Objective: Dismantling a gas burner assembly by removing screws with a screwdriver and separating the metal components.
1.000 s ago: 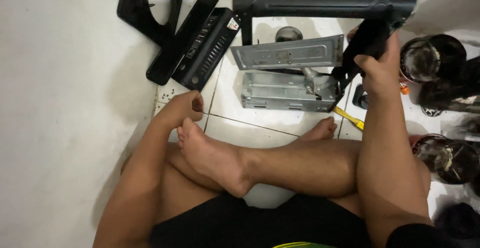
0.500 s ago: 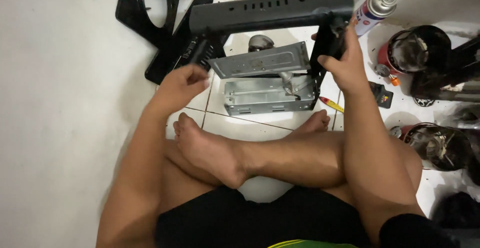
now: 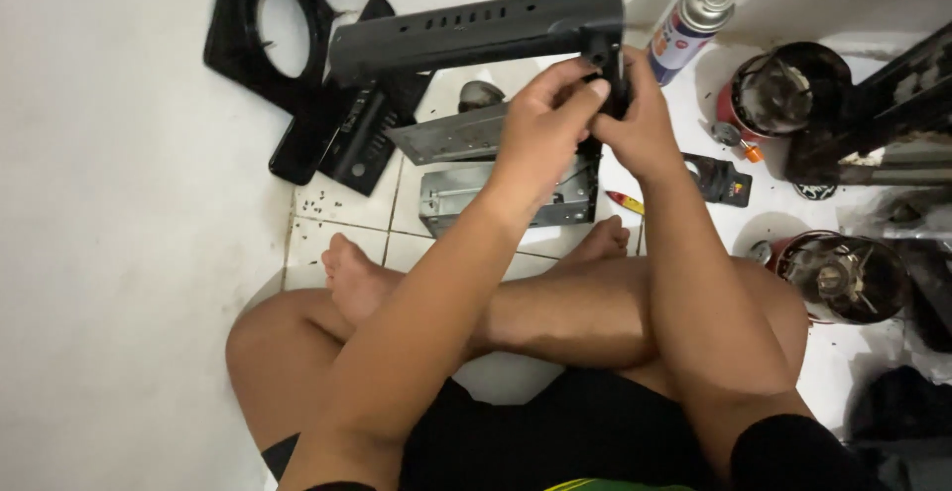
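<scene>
Here I have both hands up at the right end of the long black metal frame (image 3: 476,30), which stands across the top of the view above the tiled floor (image 3: 347,213). My left hand (image 3: 540,119) crosses over from the left, fingers curled and pinching at the frame's right leg; my right hand (image 3: 640,124) is clenched around that same leg from the other side, and the two hands touch each other. What small part sits between the fingertips I cannot tell.

Below the hands lies a grey metal chassis (image 3: 476,188), its lid tilted up, just under the frame and close to my crossed legs. My left foot (image 3: 357,278) rests on the floor just below its left corner.

Room is tight. To the left of the frame a black panel with a round hole (image 3: 253,55) leans by the white wall (image 3: 119,253), and a second black slotted panel (image 3: 362,139) lies against it, touching the frame's left end. To the right, a spray can (image 3: 689,25) stands tilted just beside my right hand. Beyond it sits a round red-rimmed burner (image 3: 783,94), and a second one (image 3: 843,273) lies near my right knee. A small black card (image 3: 724,179) and a yellow-handled screwdriver (image 3: 627,201) lie on the floor beside my right forearm. The only open floor is the strip of tile left of the chassis.
</scene>
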